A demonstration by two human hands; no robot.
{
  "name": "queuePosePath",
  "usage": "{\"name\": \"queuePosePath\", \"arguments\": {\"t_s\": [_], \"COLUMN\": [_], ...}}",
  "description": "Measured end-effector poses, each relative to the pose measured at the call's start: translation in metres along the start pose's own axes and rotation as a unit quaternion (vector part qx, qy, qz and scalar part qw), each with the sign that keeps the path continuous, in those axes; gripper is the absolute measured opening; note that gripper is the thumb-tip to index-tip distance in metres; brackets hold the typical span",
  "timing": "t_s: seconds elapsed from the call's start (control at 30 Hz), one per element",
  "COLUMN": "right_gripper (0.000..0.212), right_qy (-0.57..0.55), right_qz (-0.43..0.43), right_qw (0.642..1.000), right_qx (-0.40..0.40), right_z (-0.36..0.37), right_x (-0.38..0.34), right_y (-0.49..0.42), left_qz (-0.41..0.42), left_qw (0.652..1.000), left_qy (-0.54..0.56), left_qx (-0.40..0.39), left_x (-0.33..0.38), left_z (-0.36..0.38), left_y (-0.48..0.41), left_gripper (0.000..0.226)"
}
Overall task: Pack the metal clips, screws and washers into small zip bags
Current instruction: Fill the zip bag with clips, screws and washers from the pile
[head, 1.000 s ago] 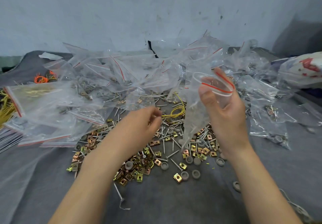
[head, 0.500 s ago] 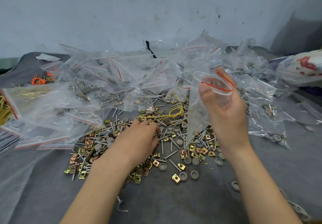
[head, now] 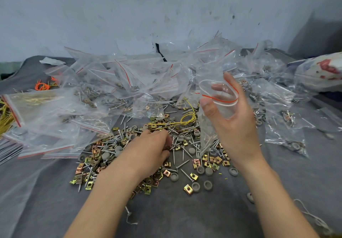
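Observation:
A loose heap of gold metal clips (head: 212,161), silver screws (head: 182,151) and grey round washers (head: 196,186) lies on the dark grey cloth in front of me. My right hand (head: 233,126) holds a small clear zip bag (head: 219,97) with a red stripe, its mouth spread open above the heap's right side. My left hand (head: 148,149) rests palm down on the heap, fingers curled among screws and clips; what they pinch is hidden.
A large mound of filled and empty zip bags (head: 129,82) stands behind the heap against the wall. A yellow wire loop (head: 187,117) lies at the heap's far edge. Orange bands (head: 41,86) lie far left. More bags (head: 285,134) sit to the right.
My left hand has dropped from mid-air down onto the heap and reached forward into the parts. The right hand keeps the bag held open, almost unmoved.

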State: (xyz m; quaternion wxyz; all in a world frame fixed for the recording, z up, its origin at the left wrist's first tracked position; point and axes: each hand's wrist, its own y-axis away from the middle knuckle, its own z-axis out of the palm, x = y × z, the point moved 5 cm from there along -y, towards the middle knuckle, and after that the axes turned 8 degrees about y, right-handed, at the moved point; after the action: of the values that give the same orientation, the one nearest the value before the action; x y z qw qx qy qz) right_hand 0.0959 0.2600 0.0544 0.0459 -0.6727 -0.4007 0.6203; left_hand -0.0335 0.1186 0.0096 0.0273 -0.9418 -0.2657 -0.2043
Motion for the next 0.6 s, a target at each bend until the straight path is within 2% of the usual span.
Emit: {"name": "queuePosePath", "arguments": {"t_s": [0.23,0.47,0.6], "right_gripper": [0.073,0.073,0.072], "right_qy": [0.003,-0.004,-0.006], "right_qz": [-0.003,-0.004,-0.007], "right_qw": [1.000,1.000,1.000], "right_qx": [0.004,0.005,0.004], "right_z": [-0.0005,-0.0006,-0.0010], "right_x": [-0.0002,0.0007,0.0002], "right_y": [0.0003,0.0010,0.0009], "left_qz": [0.006,-0.002,0.007], "left_qw": [1.000,0.998,0.995], "left_qy": [-0.005,-0.020,-0.071], "left_qx": [0.004,0.053,0.071], "left_x": [0.0042,0.0071,0.0091], "left_z": [0.0005,0.0019,0.0067], "left_y": [0.0010,-0.0008,-0.0044], "left_gripper": [0.010,0.019,0.025]}}
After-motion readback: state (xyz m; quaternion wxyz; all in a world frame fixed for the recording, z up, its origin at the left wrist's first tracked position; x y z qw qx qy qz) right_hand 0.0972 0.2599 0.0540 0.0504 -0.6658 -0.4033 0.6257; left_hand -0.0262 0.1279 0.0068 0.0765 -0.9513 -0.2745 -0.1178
